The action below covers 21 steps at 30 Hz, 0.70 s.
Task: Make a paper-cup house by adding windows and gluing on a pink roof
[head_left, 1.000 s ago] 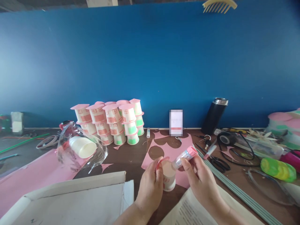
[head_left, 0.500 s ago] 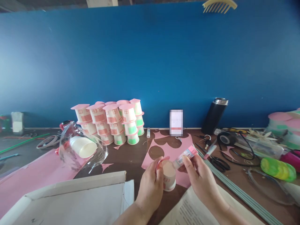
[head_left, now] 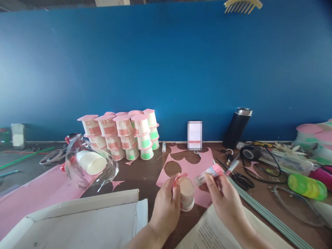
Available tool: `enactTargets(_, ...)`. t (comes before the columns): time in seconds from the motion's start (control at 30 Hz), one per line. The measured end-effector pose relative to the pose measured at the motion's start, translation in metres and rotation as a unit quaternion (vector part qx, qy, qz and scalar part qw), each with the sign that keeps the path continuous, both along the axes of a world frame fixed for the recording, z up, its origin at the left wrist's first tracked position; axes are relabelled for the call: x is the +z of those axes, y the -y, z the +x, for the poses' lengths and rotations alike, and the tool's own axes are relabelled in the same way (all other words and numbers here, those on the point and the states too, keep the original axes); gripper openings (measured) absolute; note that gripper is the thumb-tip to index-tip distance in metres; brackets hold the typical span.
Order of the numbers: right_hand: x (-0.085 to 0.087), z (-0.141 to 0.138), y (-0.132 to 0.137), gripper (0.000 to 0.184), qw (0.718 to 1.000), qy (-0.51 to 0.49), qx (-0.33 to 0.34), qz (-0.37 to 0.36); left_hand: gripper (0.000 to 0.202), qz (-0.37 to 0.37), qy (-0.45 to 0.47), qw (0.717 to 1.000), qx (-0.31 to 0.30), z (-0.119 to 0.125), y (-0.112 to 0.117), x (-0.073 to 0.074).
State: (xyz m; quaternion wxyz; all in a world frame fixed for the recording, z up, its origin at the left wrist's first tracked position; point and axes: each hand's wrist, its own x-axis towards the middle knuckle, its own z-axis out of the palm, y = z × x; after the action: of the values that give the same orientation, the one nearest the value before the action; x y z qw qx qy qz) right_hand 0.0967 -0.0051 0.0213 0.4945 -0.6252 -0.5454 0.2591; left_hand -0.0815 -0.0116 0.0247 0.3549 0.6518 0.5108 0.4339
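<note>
My left hand (head_left: 167, 204) is closed around an upside-down paper cup (head_left: 187, 193), whose base tilts toward me and whose side has red window drawings. A piece of pink paper (head_left: 181, 176) shows between the left thumb and fingers, beside the cup's base. Pinched in my right hand (head_left: 221, 193) is a glue stick (head_left: 207, 174) with a clear barrel and a pink end. Its tip points left and sits just off the cup. Under both hands lies a pink sheet (head_left: 203, 197) with round holes cut out of it.
Stacked decorated cups (head_left: 119, 135) with pink discs stand behind at left. A plastic bag of cups (head_left: 90, 162) and a white box lid (head_left: 85, 221) are nearer. On the right are a black bottle (head_left: 236, 129), scissors (head_left: 242, 180), grey-green rods (head_left: 267, 211) and a printed sheet (head_left: 204, 230).
My right hand has drawn the glue stick slightly to the right, away from the cup. My left hand and the cup have hardly moved.
</note>
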Motion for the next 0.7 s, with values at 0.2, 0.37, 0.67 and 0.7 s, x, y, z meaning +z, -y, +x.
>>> enactTargets(0.2, 0.002, 0.002, 0.006, 0.036, 0.997, -0.056, 0.011, 0.049, 0.041, -0.015, -0.013, 1.000, 0.016, 0.002, -0.001, 0.001)
enactTargets(0.37, 0.004, 0.004, 0.008, 0.028, 0.995, -0.066, -0.001, 0.081, 0.042, -0.034, -0.019, 0.999, 0.017, 0.002, 0.000, 0.003)
enactTargets(0.67, 0.014, 0.067, -0.034, 0.016, 0.861, -0.470, -0.178, 0.072, 0.043, -0.003, -0.014, 1.000, -0.010, 0.000, -0.001, 0.002)
enactTargets(0.7, 0.010, 0.076, -0.039, 0.013, 0.853, -0.482, -0.192, 0.055, 0.043, 0.001, -0.017, 1.000, -0.014, 0.000, -0.001, 0.002)
